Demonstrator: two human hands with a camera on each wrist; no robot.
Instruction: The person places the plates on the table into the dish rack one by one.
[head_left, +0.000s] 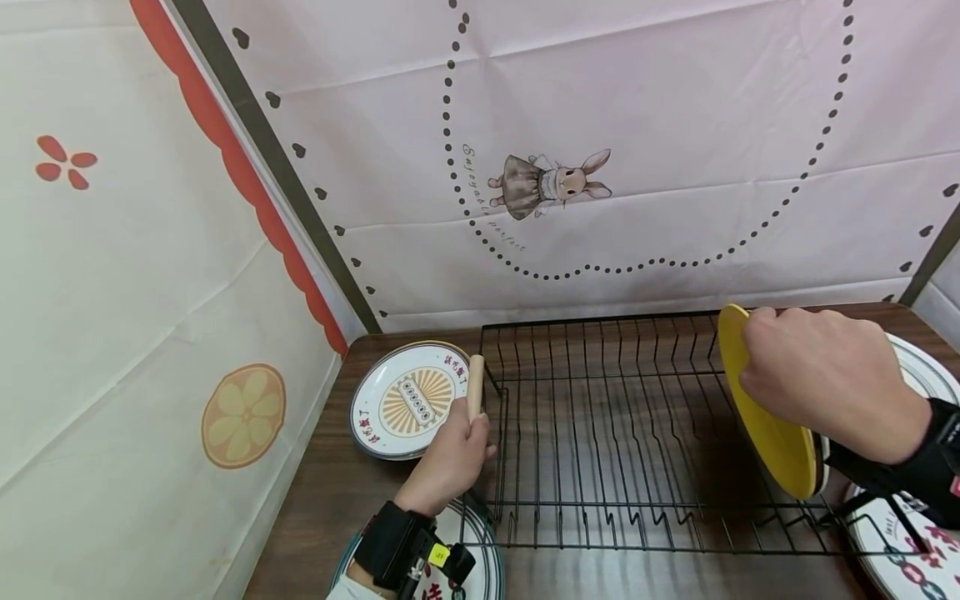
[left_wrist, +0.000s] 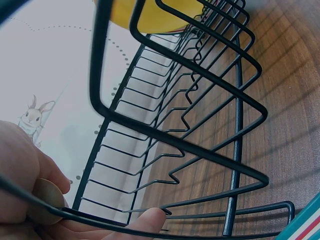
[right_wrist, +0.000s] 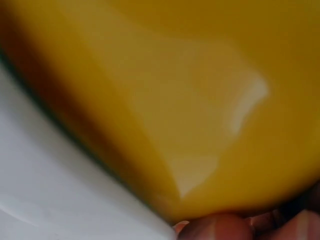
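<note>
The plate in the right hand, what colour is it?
Plain yellow plate; the head view shows it best.

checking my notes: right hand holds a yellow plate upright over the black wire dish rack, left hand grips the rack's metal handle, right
Not quite. The left hand grips the pale wooden handle, not a metal one, of the black wire dish rack; the head view shows it. The right hand does hold the round yellow plate upright over that rack.

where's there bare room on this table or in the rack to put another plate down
The black wire dish rack is open from its wooden handle, gripped by the left hand, across to the yellow plate the right hand holds upright. Bare wood table lies left, below the patterned plate. The right end is crowded with plates.
</note>
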